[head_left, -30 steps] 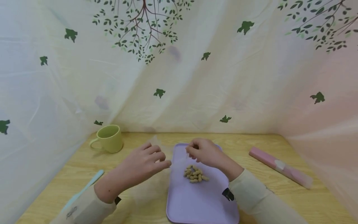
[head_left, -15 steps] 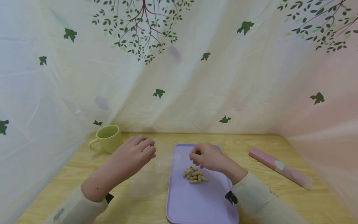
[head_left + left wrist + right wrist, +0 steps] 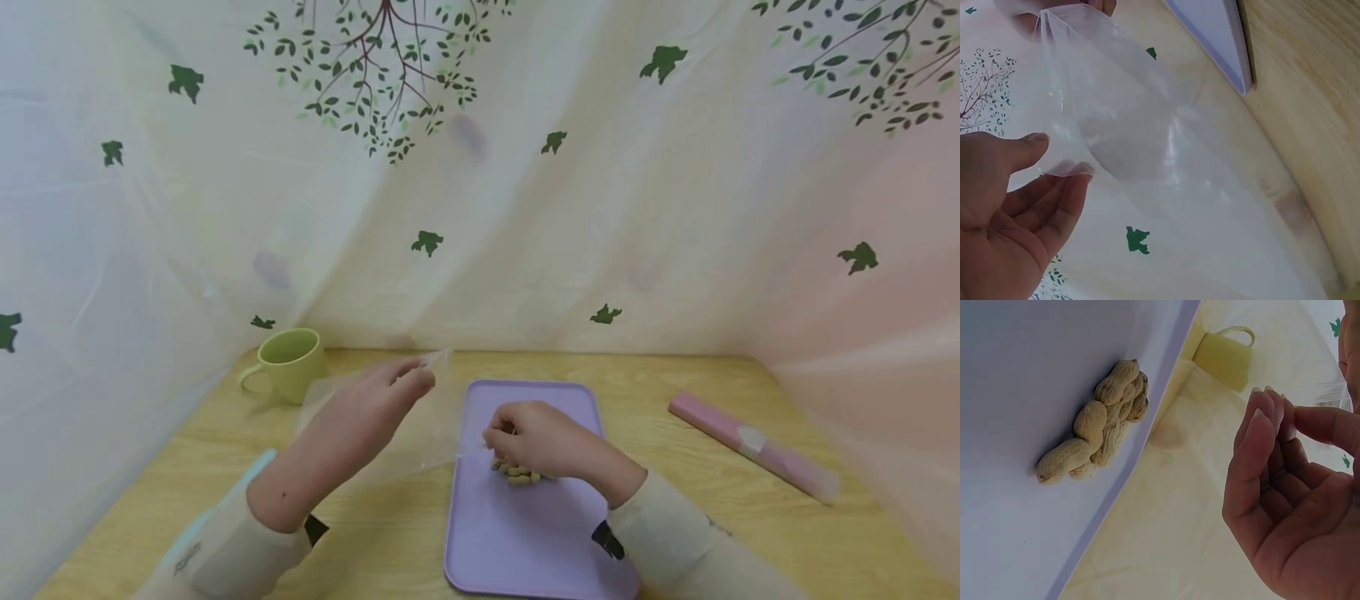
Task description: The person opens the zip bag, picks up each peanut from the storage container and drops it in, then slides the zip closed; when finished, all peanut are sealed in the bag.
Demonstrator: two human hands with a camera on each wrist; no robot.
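As I watch from a distance, the right hand (image 3: 536,437) and the left hand (image 3: 363,410) have a see-through bag (image 3: 1160,131) between them.
The right fingers pinch its edge; the left fingers are released and only touch the film, the thumb apart from them. The bag hangs over the worktop (image 3: 817,542), mostly left of the tray (image 3: 536,537), on which the peanuts (image 3: 520,477) lie close to the right hand. Because the film is thin and not gripped at the left, I judge it could slip from those fingers and fold together. If the right hand came lower, I think it could push some peanuts about.
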